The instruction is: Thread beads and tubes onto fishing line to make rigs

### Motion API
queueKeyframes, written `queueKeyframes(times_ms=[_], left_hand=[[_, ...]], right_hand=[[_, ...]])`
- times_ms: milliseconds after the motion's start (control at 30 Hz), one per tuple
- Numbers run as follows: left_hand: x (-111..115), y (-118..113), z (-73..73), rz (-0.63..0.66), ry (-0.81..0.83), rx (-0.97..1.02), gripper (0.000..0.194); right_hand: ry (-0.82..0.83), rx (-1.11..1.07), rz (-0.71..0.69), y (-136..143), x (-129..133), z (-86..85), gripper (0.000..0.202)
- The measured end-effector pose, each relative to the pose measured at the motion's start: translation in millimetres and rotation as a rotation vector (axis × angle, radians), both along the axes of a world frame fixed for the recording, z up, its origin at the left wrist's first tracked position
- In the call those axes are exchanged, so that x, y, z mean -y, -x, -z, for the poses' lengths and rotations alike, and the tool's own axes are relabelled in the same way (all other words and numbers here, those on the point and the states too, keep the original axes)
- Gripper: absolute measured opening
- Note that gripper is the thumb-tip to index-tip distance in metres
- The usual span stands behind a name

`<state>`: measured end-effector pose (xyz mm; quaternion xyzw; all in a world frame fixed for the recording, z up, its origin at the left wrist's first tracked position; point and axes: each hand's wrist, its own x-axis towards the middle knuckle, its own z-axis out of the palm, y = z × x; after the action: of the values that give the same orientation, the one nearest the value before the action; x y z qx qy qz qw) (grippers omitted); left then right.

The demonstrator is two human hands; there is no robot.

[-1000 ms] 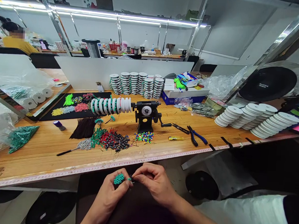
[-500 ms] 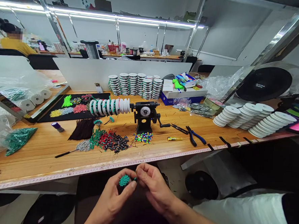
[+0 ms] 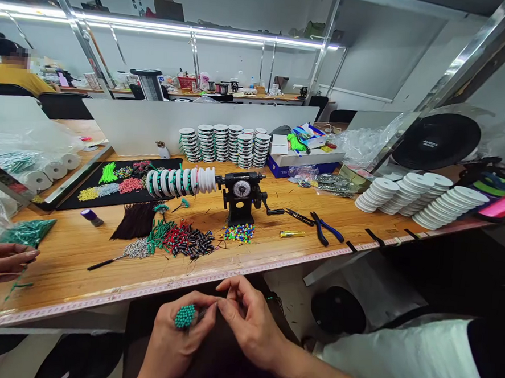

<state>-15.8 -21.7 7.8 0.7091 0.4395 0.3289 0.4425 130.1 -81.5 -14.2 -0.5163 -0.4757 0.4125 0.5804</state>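
My left hand (image 3: 179, 333) is closed around a bundle of thin pieces with round green tips (image 3: 185, 316), in front of the bench edge. Against its fingertips, my right hand (image 3: 250, 323) pinches with thumb and forefinger. What lies in that pinch is too small to make out. On the bench beyond are piles of green tubes (image 3: 159, 236), red and black pieces (image 3: 191, 241) and silver pieces (image 3: 137, 248). A black hand-cranked winder (image 3: 240, 198) carries a row of white spools (image 3: 182, 182) with green pieces on them.
Another person's hand (image 3: 4, 262) reaches in at the left, near a bag of green pieces (image 3: 29, 232). Blue-handled pliers (image 3: 327, 229) and a yellow tool (image 3: 291, 234) lie right of the winder. White spool stacks (image 3: 450, 208) stand farther right.
Another person's hand has come in at the left with green pieces hanging near it. My left hand and its bundle have shifted left and slightly down; my right hand has moved left.
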Motion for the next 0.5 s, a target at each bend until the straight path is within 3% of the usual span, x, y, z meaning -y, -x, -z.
queueKeyframes(times_ms=[133,233,333,400,500], left_hand=[[-3.0,0.0,-1.1,0.002,0.069,-0.02,0.023],[-7.3,5.8,0.2,0.028,0.145,0.021,0.029],[-20.6,26.9,-4.2,-0.08,0.403,0.268,0.032],[-33.3,44.7,-10.2,-0.171,0.541,0.433,0.035],[-43.1,55.9,-18.6,-0.194,0.436,0.395,0.033]], right_hand=[[-0.196,0.459,0.108,1.8,1.1,0.4,0.016],[-0.263,0.531,0.141,-0.4,-3.6,5.7,0.014],[-0.133,0.507,0.166,-18.8,-5.8,9.6,0.012],[0.028,0.604,0.178,-38.3,-3.4,8.2,0.015],[0.194,0.721,0.069,-59.2,3.1,-2.8,0.021]])
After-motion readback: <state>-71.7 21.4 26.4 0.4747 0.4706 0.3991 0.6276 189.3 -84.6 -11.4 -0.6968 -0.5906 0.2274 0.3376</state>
